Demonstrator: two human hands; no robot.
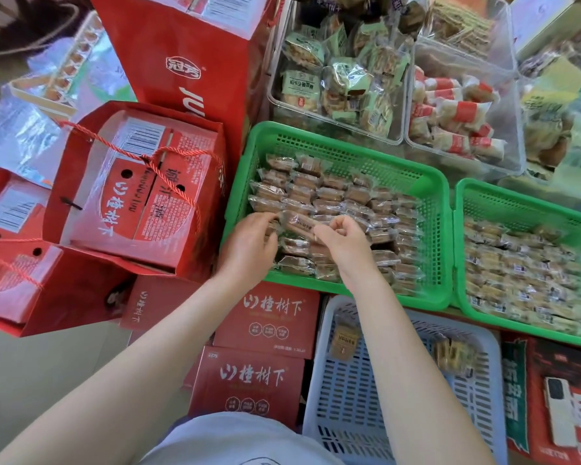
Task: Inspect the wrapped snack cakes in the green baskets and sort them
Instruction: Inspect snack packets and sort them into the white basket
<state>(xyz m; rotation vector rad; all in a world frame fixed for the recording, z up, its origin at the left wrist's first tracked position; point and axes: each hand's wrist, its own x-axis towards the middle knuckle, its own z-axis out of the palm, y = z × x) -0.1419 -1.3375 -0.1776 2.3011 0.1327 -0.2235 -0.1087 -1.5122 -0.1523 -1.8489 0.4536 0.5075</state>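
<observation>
One wrapped cake, its label blurred, is pinched at its ends by the left hand and right hand over the near-left green basket of brown cakes, beside a second green basket cut off at right, with a white basket nearer and red boxes left.

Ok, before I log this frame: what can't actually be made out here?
All in the head view:
- Print on the clear-wrapped brown snack cake pinched between left hand and right hand: too small and blurred.
- Cakes beneath both hands in the left green plastic basket: covered.
- Right green plastic basket: cut off by the frame's right edge.
- Pale lattice basket: partly hidden by the right forearm.
</observation>
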